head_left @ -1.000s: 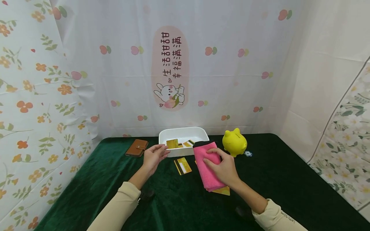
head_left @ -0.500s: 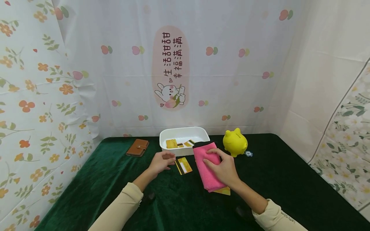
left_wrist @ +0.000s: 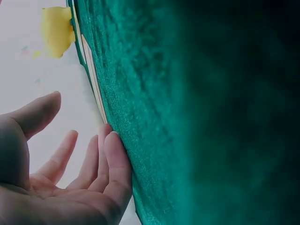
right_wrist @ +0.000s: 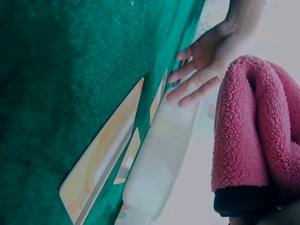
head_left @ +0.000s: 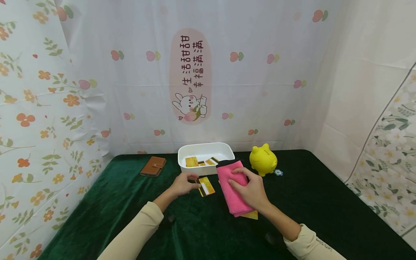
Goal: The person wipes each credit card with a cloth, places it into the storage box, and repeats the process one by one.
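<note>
My right hand (head_left: 251, 187) grips a folded pink towel (head_left: 233, 191) with a black trim, held above the table. In the right wrist view the towel (right_wrist: 241, 131) fills the right side. My left hand (head_left: 184, 184) is at the left edge of a gold bank card (head_left: 208, 186) with a white stripe. In the left wrist view the fingers of my left hand (left_wrist: 89, 183) are spread and loosely bent, thumb apart, fingertips close to a card's edge (left_wrist: 96, 86). Another gold card (head_left: 251, 215) lies partly hidden beneath the towel. The right wrist view shows several cards on the cloth.
Behind the hands stands a white tray (head_left: 186, 169) with several gold cards in it. A brown wallet (head_left: 153, 166) lies to its left. At the right are a yellow piggy bank (head_left: 263, 160) and a blue-and-white chip (head_left: 278, 172). Dark green cloth (head_left: 130, 202) covers the table.
My left hand has moved from the tray's near left side toward me and rightward, reaching the loose card's left edge. My right hand and the towel have stayed almost still.
</note>
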`<act>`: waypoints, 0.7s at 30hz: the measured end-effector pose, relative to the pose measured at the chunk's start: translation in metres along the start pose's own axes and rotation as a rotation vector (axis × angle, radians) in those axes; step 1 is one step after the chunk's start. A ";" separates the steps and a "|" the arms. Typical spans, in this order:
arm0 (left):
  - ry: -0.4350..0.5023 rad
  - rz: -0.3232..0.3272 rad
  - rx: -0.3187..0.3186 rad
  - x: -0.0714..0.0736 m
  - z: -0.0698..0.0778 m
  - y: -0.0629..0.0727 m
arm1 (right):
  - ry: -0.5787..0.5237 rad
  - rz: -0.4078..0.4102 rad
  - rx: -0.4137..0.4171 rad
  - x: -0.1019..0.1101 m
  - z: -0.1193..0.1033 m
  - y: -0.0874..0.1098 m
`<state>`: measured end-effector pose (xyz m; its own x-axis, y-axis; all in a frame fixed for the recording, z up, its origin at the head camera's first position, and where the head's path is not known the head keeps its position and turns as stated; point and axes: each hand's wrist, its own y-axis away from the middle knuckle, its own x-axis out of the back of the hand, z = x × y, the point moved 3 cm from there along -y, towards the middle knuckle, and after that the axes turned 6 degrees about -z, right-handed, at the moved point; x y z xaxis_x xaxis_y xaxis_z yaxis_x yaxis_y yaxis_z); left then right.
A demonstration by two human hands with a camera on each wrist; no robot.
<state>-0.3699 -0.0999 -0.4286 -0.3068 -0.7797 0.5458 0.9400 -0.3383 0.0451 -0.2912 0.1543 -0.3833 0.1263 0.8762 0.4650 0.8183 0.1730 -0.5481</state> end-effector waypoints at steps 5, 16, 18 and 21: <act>-0.046 -0.021 -0.003 -0.001 -0.002 -0.003 | -0.002 -0.005 -0.005 0.000 0.001 0.000; -0.028 -0.072 0.000 0.001 -0.003 -0.004 | 0.000 -0.011 0.003 -0.001 0.001 0.000; -0.036 -0.085 -0.005 0.001 -0.002 -0.004 | 0.006 -0.010 0.006 -0.001 0.002 0.001; -0.047 -0.111 -0.008 0.000 -0.003 -0.003 | 0.010 -0.011 0.002 -0.002 0.002 0.001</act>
<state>-0.3731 -0.1000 -0.4313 -0.4019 -0.7117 0.5761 0.8992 -0.4256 0.1015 -0.2918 0.1541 -0.3861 0.1224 0.8699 0.4777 0.8189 0.1835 -0.5439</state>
